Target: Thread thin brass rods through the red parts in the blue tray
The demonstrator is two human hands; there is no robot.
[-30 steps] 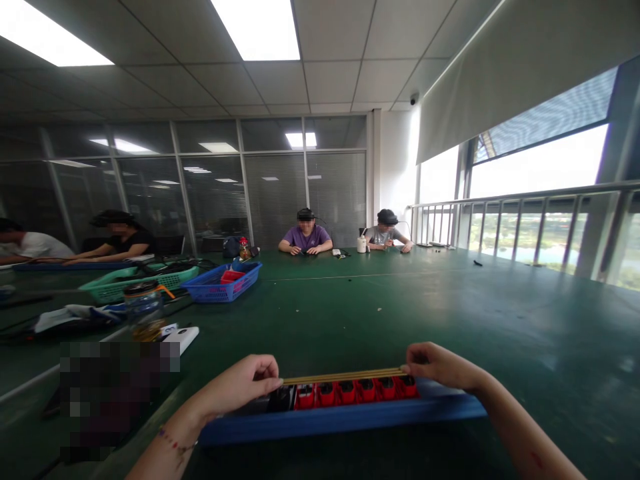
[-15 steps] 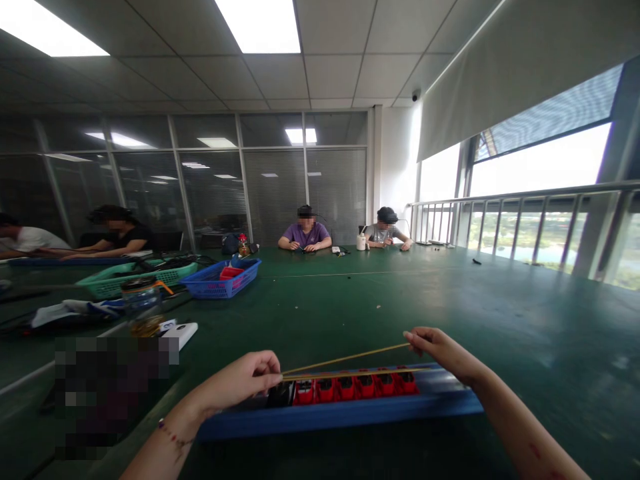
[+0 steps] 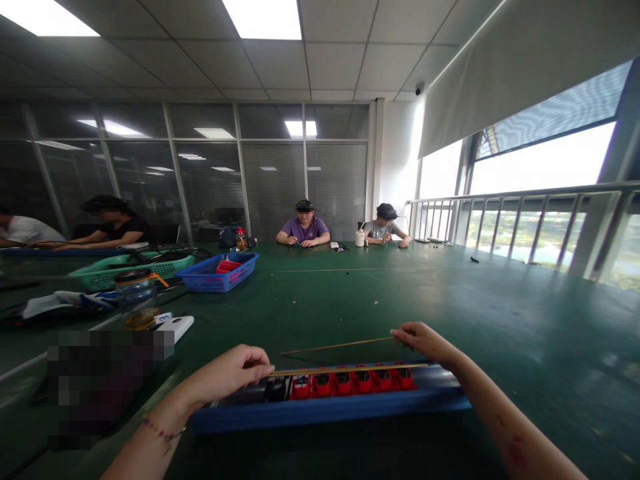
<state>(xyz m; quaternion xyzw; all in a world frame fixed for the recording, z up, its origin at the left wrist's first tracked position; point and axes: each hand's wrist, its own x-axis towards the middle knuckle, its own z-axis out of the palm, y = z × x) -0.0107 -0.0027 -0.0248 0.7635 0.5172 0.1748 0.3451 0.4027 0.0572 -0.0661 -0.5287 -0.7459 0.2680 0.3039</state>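
A long blue tray (image 3: 330,411) lies across the green table in front of me. Several red holders (image 3: 343,383) with black parts in them stand in a row inside it, beside a black piece at their left. My left hand (image 3: 247,365) pinches the left end of a thin yellowish stick (image 3: 350,368) that runs over the row. My right hand (image 3: 413,335), above the tray's right part, is closed on the right end of a second thin stick (image 3: 340,345). That stick's left end is free, beyond the tray.
At the left are a blue basket (image 3: 217,273) with a red item, a green basket (image 3: 100,273), a lidded jar (image 3: 136,300) and a white device (image 3: 176,328). Two people (image 3: 304,230) sit across the table; two more are at the far left.
The second stick's left end has come away from my left hand. My right hand has moved left with that stick, and the view has shifted slightly.
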